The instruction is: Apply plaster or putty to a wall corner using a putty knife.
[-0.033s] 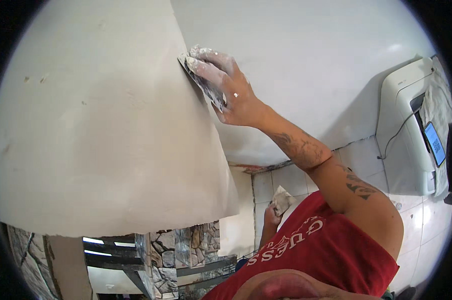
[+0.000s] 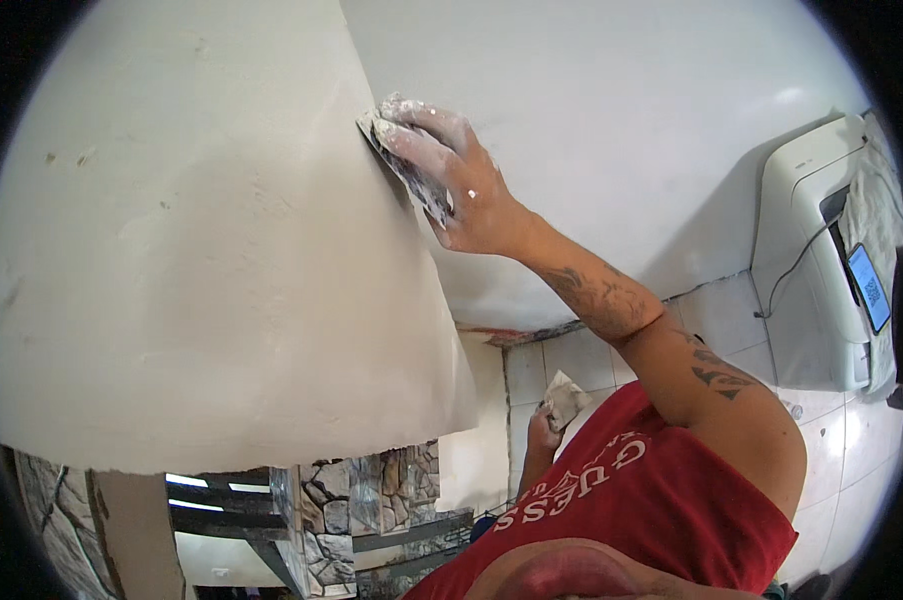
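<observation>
My right hand [image 2: 476,195], its fingers caked with white putty, is closed on a wide putty knife [image 2: 414,180]. The blade lies against the edge where a broad off-white plastered surface [image 2: 211,270] meets the smooth white wall [image 2: 591,110]. Lower down, close to my red shirt, my left hand [image 2: 542,436] grips a flat, squarish, putty-smeared plate [image 2: 567,400]; its exact kind cannot be made out. A few small pits and rough marks show on the plastered surface.
On the right stands a white boxy appliance [image 2: 796,270] with a dark cable, a pale cloth [image 2: 876,215] and a phone [image 2: 867,288] with a lit screen. Pale tiles [image 2: 726,315] lie beneath. Stone cladding [image 2: 328,520] and dark beams [image 2: 226,523] appear at lower left.
</observation>
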The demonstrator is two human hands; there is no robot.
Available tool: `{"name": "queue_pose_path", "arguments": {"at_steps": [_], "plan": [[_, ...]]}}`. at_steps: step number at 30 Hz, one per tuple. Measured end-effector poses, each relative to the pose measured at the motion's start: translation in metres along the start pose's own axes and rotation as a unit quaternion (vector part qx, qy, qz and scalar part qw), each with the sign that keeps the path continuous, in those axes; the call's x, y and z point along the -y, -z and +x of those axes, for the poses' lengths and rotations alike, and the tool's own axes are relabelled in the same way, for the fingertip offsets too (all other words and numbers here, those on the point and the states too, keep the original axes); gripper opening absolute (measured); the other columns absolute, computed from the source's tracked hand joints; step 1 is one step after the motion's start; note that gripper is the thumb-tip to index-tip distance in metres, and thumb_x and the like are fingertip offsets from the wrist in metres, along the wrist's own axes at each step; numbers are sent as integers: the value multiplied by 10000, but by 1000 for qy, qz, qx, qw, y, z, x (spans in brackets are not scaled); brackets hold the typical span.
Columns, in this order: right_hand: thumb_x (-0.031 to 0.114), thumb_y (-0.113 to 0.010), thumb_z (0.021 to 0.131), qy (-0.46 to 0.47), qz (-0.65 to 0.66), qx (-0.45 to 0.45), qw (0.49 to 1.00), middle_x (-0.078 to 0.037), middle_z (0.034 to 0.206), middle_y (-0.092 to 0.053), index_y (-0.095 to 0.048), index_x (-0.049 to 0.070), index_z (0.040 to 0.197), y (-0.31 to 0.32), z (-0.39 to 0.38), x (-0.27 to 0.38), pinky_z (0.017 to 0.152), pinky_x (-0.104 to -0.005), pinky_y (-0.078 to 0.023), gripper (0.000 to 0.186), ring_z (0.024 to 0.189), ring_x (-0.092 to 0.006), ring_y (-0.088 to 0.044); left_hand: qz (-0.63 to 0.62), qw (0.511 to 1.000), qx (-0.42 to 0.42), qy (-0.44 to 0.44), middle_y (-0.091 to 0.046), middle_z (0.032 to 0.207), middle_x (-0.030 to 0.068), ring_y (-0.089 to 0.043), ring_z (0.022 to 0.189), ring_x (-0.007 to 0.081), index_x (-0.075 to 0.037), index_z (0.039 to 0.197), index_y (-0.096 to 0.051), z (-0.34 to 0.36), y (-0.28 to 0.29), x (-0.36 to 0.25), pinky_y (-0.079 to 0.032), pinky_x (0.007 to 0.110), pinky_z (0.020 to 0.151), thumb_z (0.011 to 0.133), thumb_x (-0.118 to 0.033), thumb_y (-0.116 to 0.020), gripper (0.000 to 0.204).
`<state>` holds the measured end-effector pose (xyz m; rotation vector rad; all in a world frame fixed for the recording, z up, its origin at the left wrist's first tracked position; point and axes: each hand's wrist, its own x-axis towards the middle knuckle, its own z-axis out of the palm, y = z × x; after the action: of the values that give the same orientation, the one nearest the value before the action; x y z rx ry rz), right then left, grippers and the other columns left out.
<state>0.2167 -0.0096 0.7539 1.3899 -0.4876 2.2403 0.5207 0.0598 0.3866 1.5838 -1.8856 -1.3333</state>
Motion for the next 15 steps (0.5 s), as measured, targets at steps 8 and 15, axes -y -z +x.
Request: {"name": "queue_pose_path", "arguments": {"at_steps": [8, 15], "plan": [[-71, -558, 563, -22, 12, 31, 999, -156, 1128, -373, -400, 102, 1121, -8, -27, 2, 787, -382, -396, 605, 1015, -320, -398, -18, 1000, -3, -2, -497, 1011, 135, -506, 918, 236, 5, 1039, -423, 0, -6, -3, -416, 342, 803, 769, -99, -369, 295], [-12, -599, 563, -35, 18, 110, 993, -120, 1121, -390, -416, 147, 1127, -4, -61, -11, 837, -431, -350, 615, 1019, -302, -387, -31, 999, 3, -4, -495, 1015, 138, -502, 929, 239, 6, 1048, -416, 16, -8, -10, -414, 347, 810, 769, -106, -372, 304]]}}
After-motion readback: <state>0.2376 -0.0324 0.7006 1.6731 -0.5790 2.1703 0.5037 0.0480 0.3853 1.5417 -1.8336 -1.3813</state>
